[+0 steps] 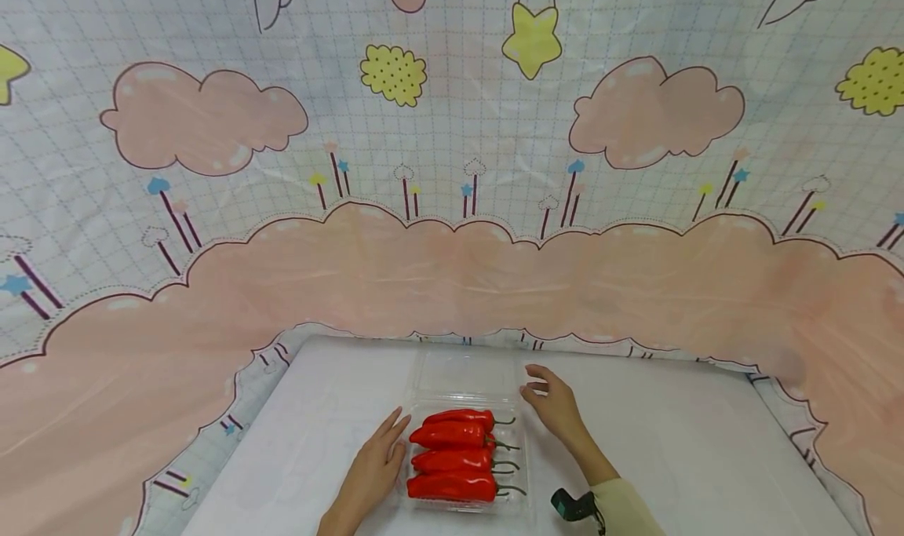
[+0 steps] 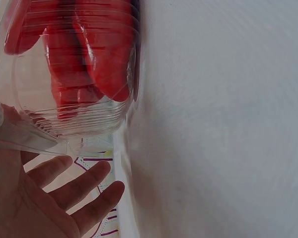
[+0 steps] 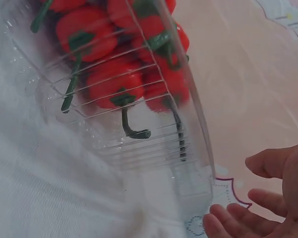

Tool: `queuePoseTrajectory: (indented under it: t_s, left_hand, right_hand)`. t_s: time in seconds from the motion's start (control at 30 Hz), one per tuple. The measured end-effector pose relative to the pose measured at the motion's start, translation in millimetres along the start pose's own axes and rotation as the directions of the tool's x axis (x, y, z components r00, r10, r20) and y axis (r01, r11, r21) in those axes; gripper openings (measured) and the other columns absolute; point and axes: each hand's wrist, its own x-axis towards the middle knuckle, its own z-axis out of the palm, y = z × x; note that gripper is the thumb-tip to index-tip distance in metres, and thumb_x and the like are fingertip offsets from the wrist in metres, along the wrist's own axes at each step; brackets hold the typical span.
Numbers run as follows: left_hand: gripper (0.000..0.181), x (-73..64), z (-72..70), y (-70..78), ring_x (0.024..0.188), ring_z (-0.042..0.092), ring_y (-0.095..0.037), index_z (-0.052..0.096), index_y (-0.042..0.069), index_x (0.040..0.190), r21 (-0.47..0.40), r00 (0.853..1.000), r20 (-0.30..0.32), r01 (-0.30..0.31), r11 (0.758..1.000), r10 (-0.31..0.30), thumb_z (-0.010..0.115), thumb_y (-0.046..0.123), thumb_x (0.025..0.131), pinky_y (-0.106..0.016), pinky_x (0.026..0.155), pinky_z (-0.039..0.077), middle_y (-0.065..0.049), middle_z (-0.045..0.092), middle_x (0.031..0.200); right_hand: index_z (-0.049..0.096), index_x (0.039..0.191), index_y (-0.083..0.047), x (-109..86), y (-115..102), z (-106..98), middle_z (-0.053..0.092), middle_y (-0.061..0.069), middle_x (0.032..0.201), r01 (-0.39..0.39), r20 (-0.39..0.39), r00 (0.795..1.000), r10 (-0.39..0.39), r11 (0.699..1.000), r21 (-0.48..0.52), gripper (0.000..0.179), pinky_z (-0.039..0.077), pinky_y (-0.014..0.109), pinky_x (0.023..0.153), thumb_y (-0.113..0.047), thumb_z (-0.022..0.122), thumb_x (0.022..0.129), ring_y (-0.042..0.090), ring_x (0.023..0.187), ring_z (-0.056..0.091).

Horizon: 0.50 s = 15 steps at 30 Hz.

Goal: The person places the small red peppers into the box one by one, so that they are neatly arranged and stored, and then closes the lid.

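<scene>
Several red peppers [image 1: 452,486] with green stems lie side by side in a clear plastic container [image 1: 452,508]. Its hinged lid [image 1: 466,375] is folded back flat on the far side. My left hand [image 1: 374,465] is beside the container's left wall, fingers loosely extended; in the left wrist view, part of that hand [image 2: 54,198] lies behind the clear rim, and I cannot tell whether it touches. To the right of the lid hovers my right hand [image 1: 554,406], its fingers relaxed and bent. The right wrist view shows this hand [image 3: 268,208] apart from the container, holding nothing.
The container stands on a white table [image 1: 706,457]. Behind the table hangs a patterned cloth [image 1: 494,277] with pink clouds and stars, which also shows along both sides. A small black device [image 1: 574,506] sits by the right sleeve [image 1: 625,508].
</scene>
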Motion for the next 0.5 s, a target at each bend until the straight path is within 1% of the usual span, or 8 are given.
queuePoseTrajectory:
  t_s: [0.1,0.27,0.37,0.5]
  left_hand:
    - [0.042,-0.4,-0.9,0.3,0.124,0.058,-0.026,0.056,0.01,0.139,-0.003,1.0,0.004,-0.003,1.0,0.003,0.054,0.011,0.098,-0.054,0.104,0.047,-0.007,0.045,0.153]
    - [0.042,-0.2,-0.6,-0.6,0.123,0.058,-0.026,0.055,0.011,0.14,-0.004,1.0,0.014,0.006,1.0,-0.006,0.054,0.013,0.098,-0.054,0.104,0.047,-0.007,0.045,0.154]
    - [0.042,0.2,0.7,-2.2,0.122,0.058,-0.026,0.055,0.011,0.14,-0.004,1.0,0.02,0.015,1.0,-0.015,0.054,0.014,0.099,-0.054,0.103,0.047,-0.007,0.044,0.154]
    - [0.042,0.6,0.2,-1.6,0.12,0.059,-0.025,0.055,0.011,0.141,-0.002,1.0,0.024,0.015,1.0,-0.015,0.053,0.014,0.099,-0.055,0.103,0.047,-0.007,0.044,0.154]
  right_hand:
    - [0.057,0.13,0.002,4.8,4,4,0.062,0.023,0.129,-0.025,0.005,1.0,0.025,1.0,-0.016,0.044,0.059,0.04,0.086,-0.008,0.068,0.089,0.034,0.108,0.068]
    - [0.052,0.136,0.003,12.5,6,9,0.059,0.025,0.132,-0.083,0.019,0.996,0.083,0.997,0.006,0.049,0.057,0.044,0.089,-0.01,0.065,0.09,0.037,0.113,0.065]
    - [0.05,0.136,0.005,17.6,10,11,0.059,0.027,0.132,-0.094,0.024,0.995,0.093,0.996,0.009,0.05,0.057,0.045,0.088,-0.009,0.064,0.09,0.039,0.114,0.065]
    - [0.047,0.138,0.006,24.6,16,13,0.059,0.028,0.131,-0.137,0.026,0.99,0.137,0.99,0.022,0.052,0.056,0.043,0.089,-0.009,0.062,0.091,0.04,0.115,0.064]
